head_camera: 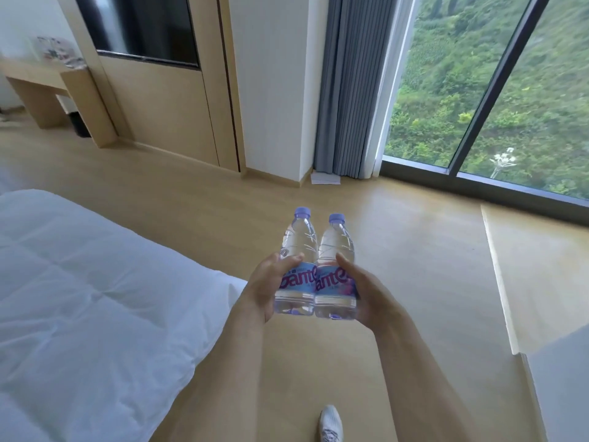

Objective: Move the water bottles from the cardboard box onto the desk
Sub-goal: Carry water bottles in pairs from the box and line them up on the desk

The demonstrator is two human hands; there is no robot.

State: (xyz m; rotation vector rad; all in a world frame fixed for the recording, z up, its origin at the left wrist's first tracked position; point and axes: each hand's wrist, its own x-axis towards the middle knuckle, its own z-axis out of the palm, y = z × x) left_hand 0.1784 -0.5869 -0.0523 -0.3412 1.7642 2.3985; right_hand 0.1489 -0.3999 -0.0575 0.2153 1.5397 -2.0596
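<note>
Two clear water bottles with pale purple caps and blue labels are held side by side, upright, in front of me above the wooden floor. My left hand grips the left bottle around its label. My right hand grips the right bottle the same way. The two bottles touch each other. The wooden desk stands far off at the upper left, with blurred items on its top. No cardboard box is in view.
A bed with a white duvet fills the left side. A wooden wall panel with a dark screen, a grey curtain and a floor-to-ceiling window lie ahead. A low wooden ledge runs along the right. My white shoe shows below.
</note>
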